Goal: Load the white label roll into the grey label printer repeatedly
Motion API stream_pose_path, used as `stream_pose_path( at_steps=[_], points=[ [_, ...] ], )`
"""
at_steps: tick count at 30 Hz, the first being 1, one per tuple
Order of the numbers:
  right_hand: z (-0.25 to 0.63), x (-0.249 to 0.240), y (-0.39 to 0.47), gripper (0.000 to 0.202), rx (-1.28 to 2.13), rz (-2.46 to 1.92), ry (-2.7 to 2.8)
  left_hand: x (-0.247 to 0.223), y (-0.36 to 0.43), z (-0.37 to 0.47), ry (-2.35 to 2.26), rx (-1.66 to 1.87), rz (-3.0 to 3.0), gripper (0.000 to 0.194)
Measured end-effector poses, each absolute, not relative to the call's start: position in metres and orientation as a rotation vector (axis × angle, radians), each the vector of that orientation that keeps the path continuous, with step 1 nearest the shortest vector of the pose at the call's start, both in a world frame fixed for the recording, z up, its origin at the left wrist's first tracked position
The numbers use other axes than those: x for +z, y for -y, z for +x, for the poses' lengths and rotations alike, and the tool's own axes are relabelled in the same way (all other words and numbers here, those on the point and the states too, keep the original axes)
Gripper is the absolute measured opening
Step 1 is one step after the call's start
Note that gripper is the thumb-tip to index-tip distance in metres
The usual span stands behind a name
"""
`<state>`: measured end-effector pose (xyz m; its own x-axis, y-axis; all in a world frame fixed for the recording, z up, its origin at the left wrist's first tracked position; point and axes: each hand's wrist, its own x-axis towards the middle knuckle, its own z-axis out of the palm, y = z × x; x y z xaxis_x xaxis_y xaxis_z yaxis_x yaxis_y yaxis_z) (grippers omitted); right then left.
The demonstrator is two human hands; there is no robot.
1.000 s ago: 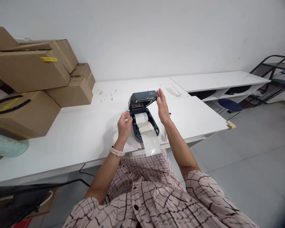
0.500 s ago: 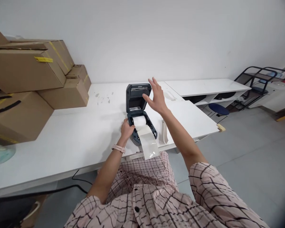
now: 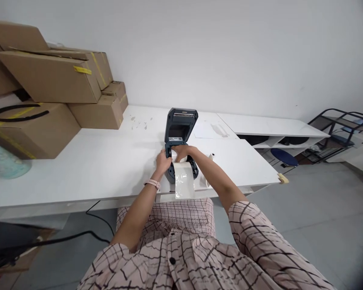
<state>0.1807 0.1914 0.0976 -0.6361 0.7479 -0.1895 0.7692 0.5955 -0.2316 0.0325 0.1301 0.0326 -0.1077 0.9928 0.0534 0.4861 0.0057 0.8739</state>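
A dark label printer [image 3: 180,125] stands on the white table with its lid raised. Inside lies a white label roll [image 3: 174,155], partly covered by my right hand. Its label strip [image 3: 184,181] hangs forward over the table's front edge. My left hand [image 3: 163,162] rests against the printer's left side, its fingers at the rim of the base. My right hand [image 3: 181,152] reaches down into the open printer, with its fingers on the roll; whether they grip it is hard to make out.
Cardboard boxes [image 3: 54,76] are stacked on the left of the table [image 3: 109,161], beside a pale green object [image 3: 9,163]. A small white item [image 3: 211,157] lies partly behind my right forearm. Farther right are a blue stool [image 3: 284,157] and a black trolley [image 3: 335,125].
My right hand has come down from beside the raised lid onto the roll inside the printer. My left hand has stayed at the printer's left side. The view has shifted slightly.
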Motion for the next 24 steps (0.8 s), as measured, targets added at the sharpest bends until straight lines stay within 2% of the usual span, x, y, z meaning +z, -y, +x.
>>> stream_pose_path(
  at_steps=[3, 6, 10, 13, 16, 20, 24],
  points=[
    [0.199, 0.119, -0.178, 0.073, -0.587, 1.271, -2.744, 0.032, -0.128, 0.031, -1.64, 1.06, 1.515, 0.059],
    [0.242, 0.149, -0.157, 0.077, -0.884, 1.244, -2.908, 0.03, -0.128, 0.03, -1.623, 1.096, 1.494, 0.06],
    [0.311, 0.162, -0.146, 0.071, -1.183, 1.472, -3.081, 0.025, -0.128, 0.031, -1.604, 1.136, 1.465, 0.06],
    [0.343, 0.139, -0.159, 0.068, -1.348, 1.962, -2.944, 0.022, -0.128, 0.031, -1.56, 1.151, 1.411, 0.062],
    [0.35, 0.102, -0.182, 0.063, -1.37, 2.313, -2.711, 0.021, -0.127, 0.03, -1.542, 1.15, 1.369, 0.064],
    [0.342, 0.065, -0.203, 0.061, -1.391, 2.414, -2.592, 0.022, -0.126, 0.03, -1.522, 1.14, 1.349, 0.067],
    [0.356, 0.055, -0.196, 0.066, -1.539, 2.361, -2.548, 0.021, -0.126, 0.03, -1.527, 1.153, 1.344, 0.065]
  ],
)
